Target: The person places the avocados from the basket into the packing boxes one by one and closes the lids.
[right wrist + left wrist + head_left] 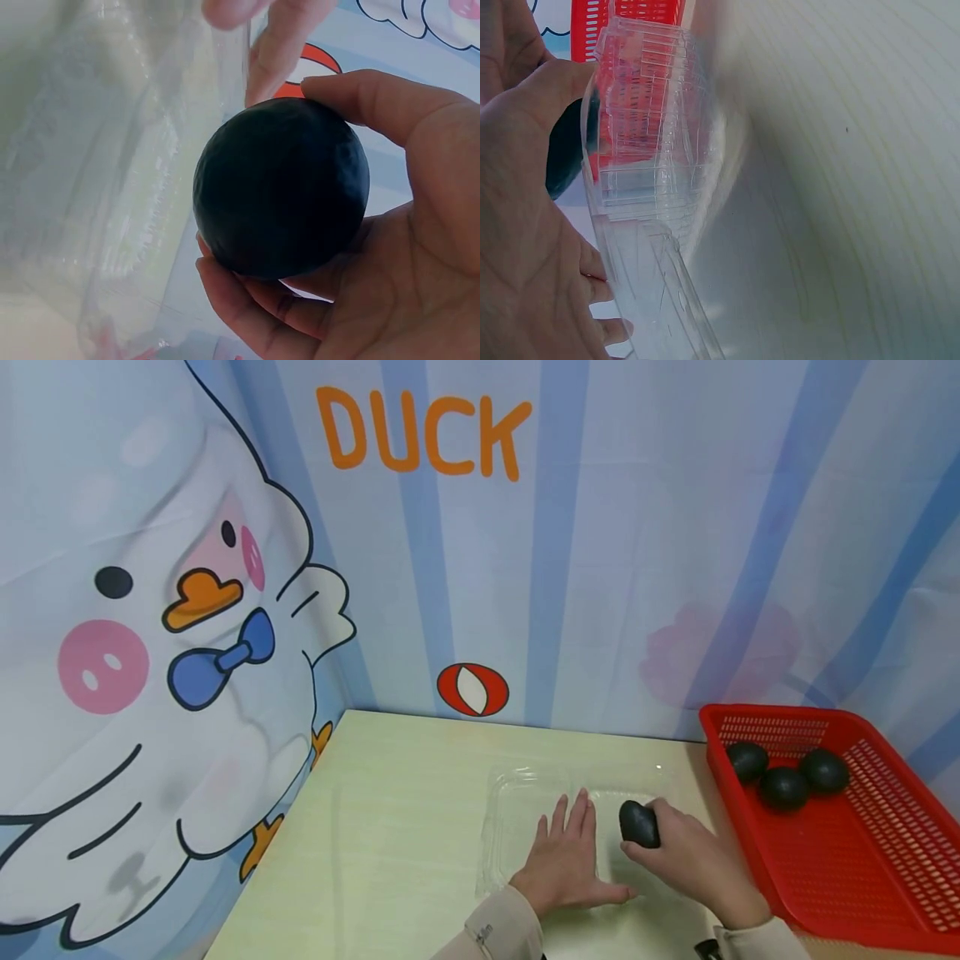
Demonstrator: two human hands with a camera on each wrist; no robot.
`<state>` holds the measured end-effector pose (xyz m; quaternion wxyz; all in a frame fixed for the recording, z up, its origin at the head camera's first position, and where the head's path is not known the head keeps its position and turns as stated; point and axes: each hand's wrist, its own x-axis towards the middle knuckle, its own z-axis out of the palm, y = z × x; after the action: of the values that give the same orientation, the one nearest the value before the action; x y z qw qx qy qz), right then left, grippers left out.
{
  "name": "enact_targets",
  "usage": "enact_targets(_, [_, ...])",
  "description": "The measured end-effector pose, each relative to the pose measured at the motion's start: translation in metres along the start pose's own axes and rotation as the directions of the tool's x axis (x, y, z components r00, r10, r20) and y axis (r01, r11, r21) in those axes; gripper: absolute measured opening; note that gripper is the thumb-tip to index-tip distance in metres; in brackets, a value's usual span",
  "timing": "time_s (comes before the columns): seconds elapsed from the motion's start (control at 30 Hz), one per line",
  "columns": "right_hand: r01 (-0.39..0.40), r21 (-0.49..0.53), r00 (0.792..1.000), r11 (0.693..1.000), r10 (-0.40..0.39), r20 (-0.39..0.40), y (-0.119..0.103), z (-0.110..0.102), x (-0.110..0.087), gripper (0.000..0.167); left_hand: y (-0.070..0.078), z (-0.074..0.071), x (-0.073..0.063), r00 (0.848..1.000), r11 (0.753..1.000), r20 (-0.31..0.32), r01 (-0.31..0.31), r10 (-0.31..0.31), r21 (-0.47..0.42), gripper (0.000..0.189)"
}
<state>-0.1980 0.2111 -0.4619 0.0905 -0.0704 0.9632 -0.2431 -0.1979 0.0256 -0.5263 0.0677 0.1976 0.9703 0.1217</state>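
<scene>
A dark, nearly black avocado [639, 824] is gripped by my right hand [697, 864], above the right half of a clear plastic clamshell container [498, 827]. The right wrist view shows thumb and fingers curled around the rounded avocado [281, 187], which has a slightly bumpy skin. My left hand [562, 864] lies over the container with its fingers straight and spread. Close up in the left wrist view, the container's ribbed wall [652, 150] stands beside the left palm [525, 225]. Whether the left fingers press on the plastic cannot be told.
To the right, a red plastic basket [855, 877] with perforated sides holds three more dark avocados [783, 788] at its far left. Beneath everything is a pale wood-grain table [405, 827]. A curtain printed with a duck [225, 693] hangs behind and at the left.
</scene>
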Motion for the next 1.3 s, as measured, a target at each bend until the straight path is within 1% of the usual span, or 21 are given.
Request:
enact_targets(0.1, [-0.001,0.017,1.000,1.000,0.001,0.002,0.002,0.006,0.001,0.063,0.000,0.001,0.000,1.000,1.000,-0.008,-0.001,0.001,0.012,0.122])
enact_targets(0.23, [0.016,0.041,1.000,0.999,-0.016,-0.012,0.004,0.015,0.002,0.059,0.000,0.002,0.001,1.000,0.999,-0.020,-0.002,0.003,0.033,0.122])
enact_targets(0.4, [0.018,0.030,1.000,0.999,-0.017,-0.026,0.004,0.023,0.002,0.060,0.001,0.002,0.001,1.000,0.999,-0.025,-0.004,0.006,0.048,0.122])
enact_targets(0.53, [0.015,0.024,1.000,1.000,-0.015,-0.015,0.004,0.029,0.003,0.059,0.001,0.002,0.001,1.000,0.998,-0.026,-0.002,0.004,0.070,0.121])
enact_targets(0.67, [0.014,0.021,1.000,1.000,-0.014,0.006,0.004,0.035,0.004,0.061,0.002,0.002,0.001,1.000,0.994,-0.022,-0.001,0.004,0.107,0.119])
enact_targets(0.77, [0.019,0.022,1.000,1.000,-0.019,0.019,0.003,0.039,0.004,0.067,0.002,0.001,0.001,1.000,0.994,-0.019,-0.004,0.006,0.109,0.119])
enact_targets(0.93, [0.022,0.036,0.999,0.999,-0.023,0.038,0.003,0.046,0.004,0.071,0.002,0.000,0.001,1.000,0.994,-0.011,-0.014,0.015,0.105,0.117])
enact_targets(1.03, [0.019,0.007,0.999,1.000,-0.020,0.047,0.003,0.048,0.005,0.071,0.003,-0.001,0.001,1.000,0.994,-0.010,-0.015,0.016,0.106,0.116])
enact_targets(1.17, [-0.015,-0.064,0.997,0.998,0.020,0.070,0.001,0.047,0.004,0.076,0.003,-0.002,0.001,1.000,0.994,-0.017,-0.012,0.014,0.108,0.116])
enact_targets(1.3, [-0.039,-0.099,0.996,0.994,0.046,0.077,-0.001,0.045,0.002,0.077,0.003,-0.001,0.000,1.000,0.993,-0.025,-0.015,0.018,0.118,0.116])
